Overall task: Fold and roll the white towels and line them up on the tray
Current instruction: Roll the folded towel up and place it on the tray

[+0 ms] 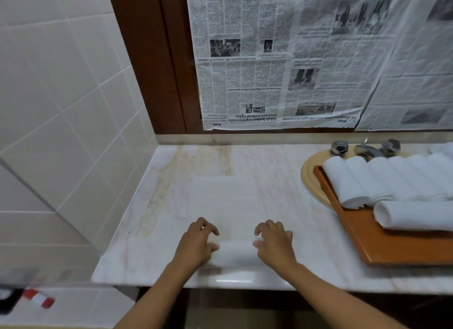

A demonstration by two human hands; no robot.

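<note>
Desk (pixel 171 230) is slick marble, so risk 1: the towel (pixel 225 201) skids instead of rolling if I push fwd w/o enough down pressure. Tray (pixel 382 245) sits to the right, its far corner over the sink (pixel 309 181). A row of rolls (pixel 392 179) fills the back of it, and a front roll (pixel 414 216) lies crosswise just before them. Room there looks tight to me, so a careless drop of the next one could nudge the row or knock that front roll out of line.

Towel lies mid-desk, folded to a long strip, its near end wound up close to the desk edge. Risk 2: any backward slip and the wound part goes off the edge. Risk 3: uneven push, one end runs ahead, the roll goes cone-shaped and won't match the others.

Left hand (pixel 196 243) and right hand (pixel 274 243) sit on the two ends of the wound part, about level. Fingers (pixel 270 225) of both are bent and curled over it, pressing down. The left ones are blurred, so I can't tell how tight. Slack hold = loose core, and it unwinds on the way to the tray.
</note>
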